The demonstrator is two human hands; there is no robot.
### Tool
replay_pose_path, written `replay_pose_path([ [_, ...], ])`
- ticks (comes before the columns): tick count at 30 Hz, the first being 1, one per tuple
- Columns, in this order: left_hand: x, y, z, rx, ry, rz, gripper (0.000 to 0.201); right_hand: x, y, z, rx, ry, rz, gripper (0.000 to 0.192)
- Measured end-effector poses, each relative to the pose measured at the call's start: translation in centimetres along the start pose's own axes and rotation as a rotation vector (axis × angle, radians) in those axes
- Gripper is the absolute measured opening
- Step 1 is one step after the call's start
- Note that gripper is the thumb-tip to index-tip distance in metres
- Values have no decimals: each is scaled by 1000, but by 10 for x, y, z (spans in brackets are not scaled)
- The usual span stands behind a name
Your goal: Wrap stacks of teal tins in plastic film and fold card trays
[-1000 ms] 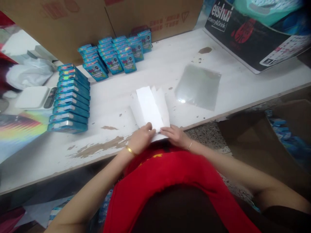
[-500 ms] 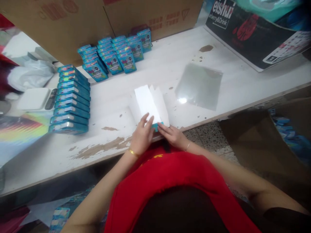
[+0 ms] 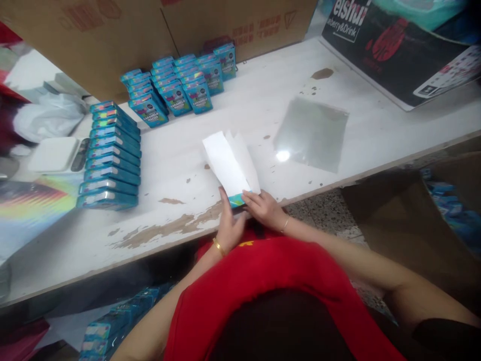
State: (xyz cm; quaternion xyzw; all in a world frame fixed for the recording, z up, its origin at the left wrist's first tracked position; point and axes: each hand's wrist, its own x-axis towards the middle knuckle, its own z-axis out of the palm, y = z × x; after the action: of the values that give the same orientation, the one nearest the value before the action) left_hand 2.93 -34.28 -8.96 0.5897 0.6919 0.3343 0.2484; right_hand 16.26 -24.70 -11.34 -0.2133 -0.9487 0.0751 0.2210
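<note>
Both hands grip a small teal carton under white card flaps
Left hand (image 3: 230, 226) and right hand (image 3: 264, 208) pinch the small teal carton (image 3: 238, 200), now tilted left, its white card flaps (image 3: 230, 163) lifted off the worn white table (image 3: 180, 160)

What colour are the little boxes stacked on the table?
Teal blue boxes, with colourful print, seen in the head view.

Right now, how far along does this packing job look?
Well underway, it seems. Finished-looking teal boxes stand in a stack at the left and in rows by the cardboard cartons. In hand: the left hand and right hand hold a white folded sheet around a teal box end at the table edge. Untouched: a clear film sheet; more teal boxes lie under the table.
</note>
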Motion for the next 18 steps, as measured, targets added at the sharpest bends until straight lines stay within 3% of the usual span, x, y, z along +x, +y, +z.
replay_pose_path([
  [3,1,6,-13,157,191,11,81,7,-2,-1,-73,-18,57,23],
  [5,5,11,-22,362,207,106,65,9,-4,-1,-98,-21,76,24],
  [8,17,19,-34,626,16,258,25,9,-3,0,-101,-17,70,25],
  [10,27,22,-40,725,-111,330,23,7,-4,-4,-36,20,63,23],
  [12,35,22,-47,768,-150,383,29,5,-7,-11,115,126,96,17],
  [16,40,23,-59,704,-43,400,35,9,-21,-23,605,390,477,70],
  [18,40,26,-60,673,-30,400,36,15,-27,-25,861,368,613,71],
])
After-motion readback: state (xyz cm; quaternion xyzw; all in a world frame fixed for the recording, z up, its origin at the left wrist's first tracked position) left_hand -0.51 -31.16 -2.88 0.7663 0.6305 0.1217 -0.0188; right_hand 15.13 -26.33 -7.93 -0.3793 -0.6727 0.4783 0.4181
